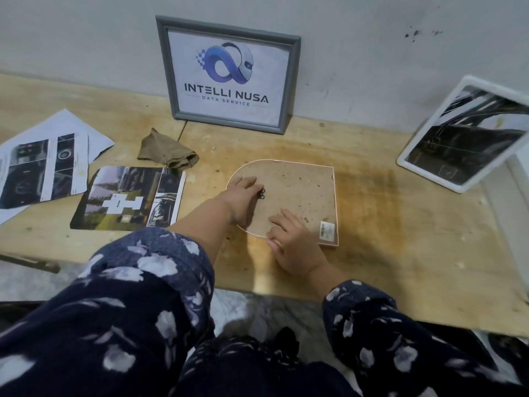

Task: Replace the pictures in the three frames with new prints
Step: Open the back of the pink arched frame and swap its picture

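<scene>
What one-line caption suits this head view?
Both hands, left hand and right hand, rest on the back of a face-down pink frame on the wooden table.

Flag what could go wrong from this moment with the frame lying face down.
1. The pink arch-shaped frame lies glass-side down on the stained wooden table; both hands press its fibreboard backing, so grit could scratch the glass.
2. The left hand fingers work at the small black metal hanger; a slip could nick a fingertip.
</scene>
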`<action>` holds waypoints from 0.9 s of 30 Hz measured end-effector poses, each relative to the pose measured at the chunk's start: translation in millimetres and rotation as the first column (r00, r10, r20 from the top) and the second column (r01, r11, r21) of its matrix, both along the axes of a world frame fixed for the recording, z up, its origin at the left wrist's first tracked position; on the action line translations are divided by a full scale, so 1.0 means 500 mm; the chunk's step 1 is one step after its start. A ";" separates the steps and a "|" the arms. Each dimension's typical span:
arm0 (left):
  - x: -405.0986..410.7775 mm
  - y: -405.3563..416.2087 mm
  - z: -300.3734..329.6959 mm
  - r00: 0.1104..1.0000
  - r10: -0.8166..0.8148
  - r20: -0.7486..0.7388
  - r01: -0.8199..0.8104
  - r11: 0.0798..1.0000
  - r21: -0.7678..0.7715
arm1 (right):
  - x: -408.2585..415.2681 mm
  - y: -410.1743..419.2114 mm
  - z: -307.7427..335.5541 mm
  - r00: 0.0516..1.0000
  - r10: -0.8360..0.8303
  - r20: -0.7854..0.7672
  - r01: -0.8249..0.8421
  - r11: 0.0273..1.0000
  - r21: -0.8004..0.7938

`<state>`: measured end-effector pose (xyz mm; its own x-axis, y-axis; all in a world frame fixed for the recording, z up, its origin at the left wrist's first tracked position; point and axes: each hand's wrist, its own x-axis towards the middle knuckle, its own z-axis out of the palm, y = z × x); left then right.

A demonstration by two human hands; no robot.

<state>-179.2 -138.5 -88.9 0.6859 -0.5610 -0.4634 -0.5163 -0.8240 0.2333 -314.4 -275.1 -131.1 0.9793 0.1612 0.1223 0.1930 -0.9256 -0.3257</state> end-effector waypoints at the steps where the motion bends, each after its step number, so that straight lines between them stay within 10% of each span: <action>1: -0.002 0.000 0.000 1.000 0.006 0.006 -0.005 1.000 -0.014 | 0.000 0.003 0.005 1.000 0.009 -0.021 -0.010 0.999 -0.038; 6: -0.014 0.020 0.000 0.980 0.197 -0.041 -0.201 0.951 -0.235 | 0.003 0.014 0.001 0.998 0.026 -0.053 -0.032 0.992 -0.123; 13: 0.014 0.049 0.042 0.670 0.704 -0.236 -0.690 0.471 -0.550 | 0.091 0.008 0.170 0.982 -0.187 -0.014 0.188 0.980 0.066; 17: 0.031 0.032 0.087 0.653 0.685 -0.323 -0.724 0.438 -0.533 | 0.152 -0.023 0.303 0.950 -0.311 -0.036 0.308 0.904 0.297; 21: 0.037 0.004 0.102 0.655 0.644 -0.396 -0.743 0.454 -0.491 | 0.186 -0.074 0.375 0.897 -0.420 -0.140 0.414 0.682 0.603; 27: 0.039 -0.024 0.117 0.536 0.608 -0.585 -0.836 0.289 -0.466 | 0.195 -0.131 0.314 0.789 -0.307 -0.532 0.573 0.056 0.818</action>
